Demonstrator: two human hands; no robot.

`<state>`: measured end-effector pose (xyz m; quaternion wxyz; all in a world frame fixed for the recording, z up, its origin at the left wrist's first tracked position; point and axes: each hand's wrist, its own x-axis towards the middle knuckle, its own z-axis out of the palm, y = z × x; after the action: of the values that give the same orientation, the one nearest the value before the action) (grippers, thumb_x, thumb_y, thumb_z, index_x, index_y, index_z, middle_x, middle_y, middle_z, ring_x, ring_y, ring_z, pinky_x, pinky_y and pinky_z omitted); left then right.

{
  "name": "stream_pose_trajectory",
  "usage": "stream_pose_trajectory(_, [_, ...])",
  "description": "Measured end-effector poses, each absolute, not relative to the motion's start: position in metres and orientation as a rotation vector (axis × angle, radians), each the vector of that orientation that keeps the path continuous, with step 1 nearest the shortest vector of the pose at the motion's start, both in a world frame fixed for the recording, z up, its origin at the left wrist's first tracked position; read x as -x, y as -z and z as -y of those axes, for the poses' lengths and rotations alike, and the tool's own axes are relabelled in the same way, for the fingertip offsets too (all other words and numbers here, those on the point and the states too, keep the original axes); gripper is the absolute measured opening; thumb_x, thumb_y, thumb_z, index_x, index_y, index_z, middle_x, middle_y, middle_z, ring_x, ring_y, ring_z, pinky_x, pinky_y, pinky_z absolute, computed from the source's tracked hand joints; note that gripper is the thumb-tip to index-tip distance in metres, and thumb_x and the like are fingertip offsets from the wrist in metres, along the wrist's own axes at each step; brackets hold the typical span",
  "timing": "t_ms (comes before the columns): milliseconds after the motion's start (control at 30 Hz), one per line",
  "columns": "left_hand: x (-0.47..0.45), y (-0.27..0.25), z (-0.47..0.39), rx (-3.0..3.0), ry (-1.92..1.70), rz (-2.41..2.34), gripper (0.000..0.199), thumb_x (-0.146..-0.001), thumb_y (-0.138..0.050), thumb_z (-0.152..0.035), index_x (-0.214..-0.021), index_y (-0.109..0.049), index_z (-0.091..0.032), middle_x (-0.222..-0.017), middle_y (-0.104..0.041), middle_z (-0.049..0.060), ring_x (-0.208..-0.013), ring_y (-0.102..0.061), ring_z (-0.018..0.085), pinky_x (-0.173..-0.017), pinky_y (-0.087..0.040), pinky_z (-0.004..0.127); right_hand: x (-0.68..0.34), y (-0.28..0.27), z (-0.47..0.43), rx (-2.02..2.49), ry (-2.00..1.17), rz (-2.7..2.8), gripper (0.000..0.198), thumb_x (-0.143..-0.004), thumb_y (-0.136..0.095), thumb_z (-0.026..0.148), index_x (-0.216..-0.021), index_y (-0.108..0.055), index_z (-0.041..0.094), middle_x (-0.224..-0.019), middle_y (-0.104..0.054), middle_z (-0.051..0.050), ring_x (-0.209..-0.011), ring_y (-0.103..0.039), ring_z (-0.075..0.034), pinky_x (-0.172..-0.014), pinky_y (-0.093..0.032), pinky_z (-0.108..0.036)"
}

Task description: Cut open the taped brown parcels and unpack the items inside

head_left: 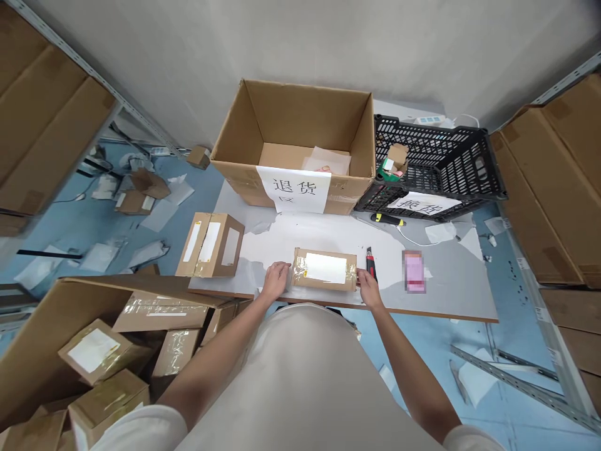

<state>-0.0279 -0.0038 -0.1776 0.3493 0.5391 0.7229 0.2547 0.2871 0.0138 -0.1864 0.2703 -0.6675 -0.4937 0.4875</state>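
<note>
A small taped cardboard box (325, 270) with a white label on top lies near the table's front edge, between my hands. My left hand (276, 280) is just off its left end, fingers stretched towards it and holding nothing. At the right end, my right hand (369, 287) grips the box's edge with its fingertips; its inner fingers are partly hidden. Close beyond that hand lies a red and black utility knife (370, 263). Another taped cardboard carton (225, 247) with white labels stands on the table to the left.
Behind are a large open cardboard box (235, 178) with a paper sign and a black plastic crate (451, 181) holding a small green box. A yellow-black tool (387, 219) and a pink blurred item (414, 272) lie on the right. Lower left, a big carton (28, 351) holds several boxes.
</note>
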Motion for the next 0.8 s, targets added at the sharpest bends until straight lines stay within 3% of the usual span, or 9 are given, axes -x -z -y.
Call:
stream_pose_trajectory(100, [0.035,0.188,0.011,-1.361,-0.646,-1.801,0.041,-0.075,-0.046,-0.019,-0.113,-0.061,-0.019,-0.119,-0.059,0.007,-0.113,-0.052,0.023,-0.101,-0.038,0.040,-0.291,0.192,-0.007,1.805,-1.261,1.376,0.040,-0.082,-0.043,0.038,-0.114,-0.057,0.018,-0.109,-0.065,-0.012,-0.090,-0.063,-0.023,-0.083,-0.050,-0.041])
stream_pose_trajectory(233, [0.034,0.200,0.021,-1.338,-0.631,-1.615,0.053,-0.067,-0.057,-0.018,-0.120,-0.056,-0.017,-0.120,-0.060,0.008,-0.111,-0.055,0.025,-0.099,-0.041,0.040,-0.290,0.198,0.005,1.722,-1.333,1.496,0.048,-0.075,-0.053,0.028,-0.123,-0.051,0.021,-0.120,-0.060,-0.010,-0.103,-0.060,-0.024,-0.090,-0.048,-0.042])
stream_pose_trajectory(333, [0.027,0.204,0.024,-1.298,-0.682,-1.531,0.042,-0.072,-0.057,-0.028,-0.113,-0.060,-0.017,-0.113,-0.065,0.008,-0.105,-0.059,0.024,-0.094,-0.044,0.039,-0.286,0.197,0.008,1.673,-1.404,1.541,0.047,-0.076,-0.054,0.031,-0.122,-0.049,0.022,-0.120,-0.060,-0.008,-0.111,-0.056,-0.023,-0.096,-0.044,-0.042])
stream_pose_trajectory(467, [0.021,0.195,0.016,-1.288,-0.736,-1.590,0.037,-0.079,-0.052,-0.039,-0.103,-0.064,-0.014,-0.103,-0.068,0.009,-0.092,-0.062,0.021,-0.081,-0.049,0.032,-0.280,0.186,-0.001,1.677,-1.342,1.541,0.040,-0.083,-0.046,0.040,-0.117,-0.050,0.019,-0.115,-0.061,-0.010,-0.105,-0.058,-0.022,-0.090,-0.046,-0.038])
stream_pose_trajectory(667, [0.015,0.174,-0.011,-1.331,-0.638,-1.827,0.043,-0.081,-0.046,-0.052,-0.074,-0.067,-0.016,-0.066,-0.065,0.003,-0.066,-0.057,0.017,-0.068,-0.044,0.028,-0.271,0.169,-0.025,1.952,-1.100,1.753,0.043,-0.088,-0.029,0.052,-0.082,-0.057,0.021,-0.081,-0.065,-0.009,-0.080,-0.059,-0.024,-0.072,-0.045,-0.035])
stream_pose_trajectory(800, [0.012,0.180,-0.019,-1.294,-0.651,-1.832,0.040,-0.080,-0.047,-0.051,-0.073,-0.067,-0.017,-0.067,-0.065,0.003,-0.065,-0.056,0.016,-0.067,-0.044,0.028,-0.265,0.173,-0.030,1.981,-1.083,1.746,0.044,-0.088,-0.028,0.054,-0.078,-0.057,0.022,-0.078,-0.065,-0.008,-0.078,-0.059,-0.023,-0.069,-0.044,-0.033])
